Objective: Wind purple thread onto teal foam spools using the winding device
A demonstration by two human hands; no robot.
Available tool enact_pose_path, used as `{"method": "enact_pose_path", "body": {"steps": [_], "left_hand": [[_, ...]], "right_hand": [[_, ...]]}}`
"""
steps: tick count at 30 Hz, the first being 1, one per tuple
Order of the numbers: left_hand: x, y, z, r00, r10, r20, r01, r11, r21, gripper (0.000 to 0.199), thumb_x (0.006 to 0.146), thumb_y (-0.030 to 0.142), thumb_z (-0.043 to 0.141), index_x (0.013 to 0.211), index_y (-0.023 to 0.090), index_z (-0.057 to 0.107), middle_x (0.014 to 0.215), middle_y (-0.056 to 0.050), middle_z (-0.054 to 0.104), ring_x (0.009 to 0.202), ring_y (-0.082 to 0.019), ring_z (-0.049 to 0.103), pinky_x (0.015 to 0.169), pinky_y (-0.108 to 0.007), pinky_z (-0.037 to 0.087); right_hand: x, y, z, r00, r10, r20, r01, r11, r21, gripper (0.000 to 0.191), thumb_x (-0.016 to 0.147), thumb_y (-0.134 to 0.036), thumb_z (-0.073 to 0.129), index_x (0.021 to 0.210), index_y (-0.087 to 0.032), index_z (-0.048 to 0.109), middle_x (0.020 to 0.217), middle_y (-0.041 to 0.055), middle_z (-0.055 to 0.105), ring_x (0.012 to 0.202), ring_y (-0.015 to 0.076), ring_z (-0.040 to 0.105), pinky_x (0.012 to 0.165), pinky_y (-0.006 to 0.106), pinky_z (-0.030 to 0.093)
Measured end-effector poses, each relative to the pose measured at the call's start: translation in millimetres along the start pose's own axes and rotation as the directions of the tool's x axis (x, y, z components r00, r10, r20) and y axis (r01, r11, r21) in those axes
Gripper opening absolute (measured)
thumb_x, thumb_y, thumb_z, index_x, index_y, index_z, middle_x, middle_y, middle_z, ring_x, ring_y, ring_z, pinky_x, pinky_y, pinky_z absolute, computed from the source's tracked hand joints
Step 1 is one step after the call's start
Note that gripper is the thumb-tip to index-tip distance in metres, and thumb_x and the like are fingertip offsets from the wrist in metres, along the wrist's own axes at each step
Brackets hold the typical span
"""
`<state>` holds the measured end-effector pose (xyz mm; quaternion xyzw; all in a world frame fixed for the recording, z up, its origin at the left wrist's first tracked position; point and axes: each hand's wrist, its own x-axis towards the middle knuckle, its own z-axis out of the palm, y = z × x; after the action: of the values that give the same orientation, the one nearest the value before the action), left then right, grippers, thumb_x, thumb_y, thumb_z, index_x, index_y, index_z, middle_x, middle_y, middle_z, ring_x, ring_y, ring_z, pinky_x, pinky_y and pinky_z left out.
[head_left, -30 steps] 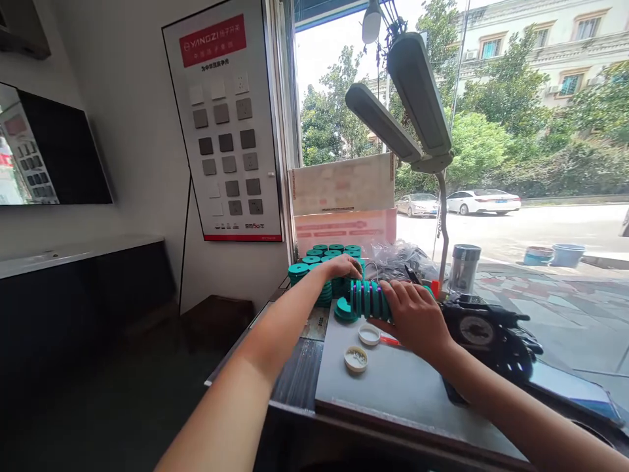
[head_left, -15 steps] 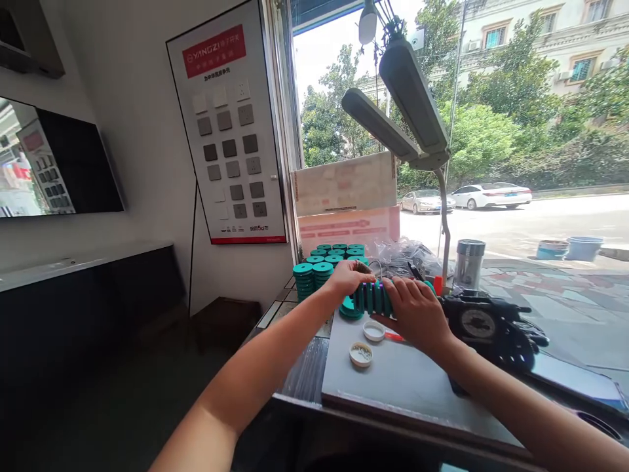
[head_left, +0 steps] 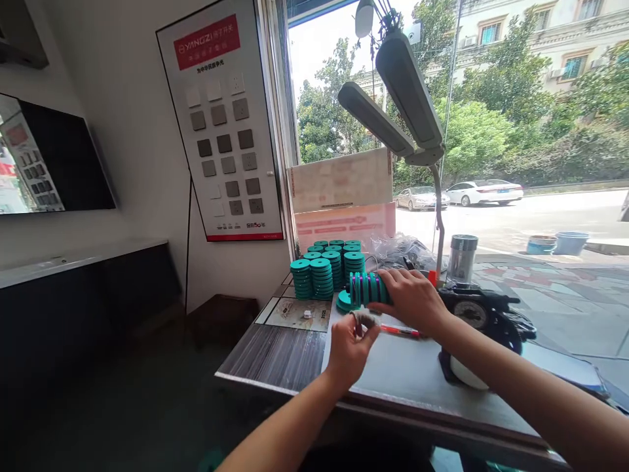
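A row of teal spools (head_left: 364, 289), with purple showing between their discs, lies sideways in my right hand (head_left: 415, 300), whose fingers wrap over its right end. My left hand (head_left: 348, 351) is below the row and apart from it, over the board's left part. Its thumb and forefinger are curled towards each other, with a greyish wrap around a finger; anything between the tips is too small to make out. Behind the held row, more teal spools (head_left: 344, 301) lie flat on the board. An orange-red pen-like tool (head_left: 400, 331) lies under my right hand.
Several stacks of teal spools (head_left: 322, 278) stand at the back left of the table. A black machine (head_left: 484, 314) and a clear jar (head_left: 462, 259) are to the right. A two-headed lamp (head_left: 410, 98) hangs above. A small white piece (head_left: 307, 314) lies at the left.
My left hand has left the row's left end and come down towards me, its fingers curling. The two small white dishes no longer show. My right hand still holds the row.
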<state>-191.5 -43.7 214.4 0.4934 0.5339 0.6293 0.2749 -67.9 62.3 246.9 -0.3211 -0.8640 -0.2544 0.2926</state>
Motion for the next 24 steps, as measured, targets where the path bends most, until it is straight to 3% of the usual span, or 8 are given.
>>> {"method": "enact_pose_path", "body": {"steps": [4, 7, 11, 19, 24], "left_hand": [[1.6, -28.0, 14.2, 0.979, -0.203, 0.034, 0.205, 0.964, -0.171, 0.031, 0.058, 0.040, 0.067, 0.075, 0.015, 0.058, 0.060, 0.002, 0.053, 0.045, -0.004, 0.031, 0.045, -0.021, 0.023], [10.3, -30.5, 23.5, 0.965, -0.232, 0.119, 0.255, 0.934, -0.252, 0.041, 0.050, 0.045, 0.070, 0.072, 0.013, 0.058, 0.058, 0.000, 0.055, 0.042, -0.004, 0.036, 0.043, -0.021, 0.024], [11.9, -33.8, 24.0, 0.964, -0.243, 0.103, 0.263, 0.920, -0.291, 0.042, 0.046, 0.047, 0.072, 0.062, 0.013, 0.054, 0.050, 0.001, 0.053, 0.043, -0.006, 0.043, 0.047, -0.022, 0.033], [-6.4, -45.0, 9.5, 0.972, -0.205, 0.118, 0.220, 0.967, -0.127, 0.028, 0.054, 0.036, 0.071, 0.057, 0.012, 0.056, 0.047, 0.002, 0.052, 0.044, -0.004, 0.044, 0.048, -0.019, 0.033], [28.7, -59.7, 10.9, 0.928, -0.280, 0.248, 0.286, 0.958, 0.011, 0.034, 0.059, 0.040, 0.070, 0.056, 0.011, 0.053, 0.044, 0.004, 0.049, 0.038, -0.003, 0.040, 0.043, -0.019, 0.031]], "right_hand": [[8.3, 5.7, -6.4, 0.992, 0.001, 0.127, -0.010, 0.998, 0.069, 0.062, 0.075, -0.068, 0.032, 0.104, -0.018, 0.052, 0.093, 0.0064, 0.059, 0.084, 0.0200, 0.056, 0.071, 0.030, 0.035], [9.7, 6.4, -8.8, 0.987, 0.002, 0.158, -0.015, 0.996, 0.083, 0.062, 0.074, -0.069, 0.033, 0.105, -0.018, 0.051, 0.095, 0.0069, 0.059, 0.087, 0.0209, 0.056, 0.072, 0.030, 0.037], [11.6, 5.8, -14.8, 0.974, 0.021, 0.226, -0.043, 0.995, 0.090, 0.064, 0.074, -0.070, 0.030, 0.103, -0.017, 0.051, 0.094, 0.0088, 0.060, 0.088, 0.0224, 0.058, 0.072, 0.030, 0.039], [27.5, 14.9, -19.2, 0.904, 0.011, 0.428, -0.082, 0.986, 0.148, 0.070, 0.071, -0.076, 0.021, 0.096, -0.019, 0.053, 0.094, 0.0083, 0.062, 0.084, 0.0252, 0.060, 0.063, 0.028, 0.039], [31.8, 16.7, -20.2, 0.892, 0.007, 0.453, -0.089, 0.983, 0.159, 0.069, 0.071, -0.076, 0.023, 0.094, -0.019, 0.054, 0.092, 0.0090, 0.062, 0.083, 0.0261, 0.060, 0.063, 0.029, 0.040]]}}
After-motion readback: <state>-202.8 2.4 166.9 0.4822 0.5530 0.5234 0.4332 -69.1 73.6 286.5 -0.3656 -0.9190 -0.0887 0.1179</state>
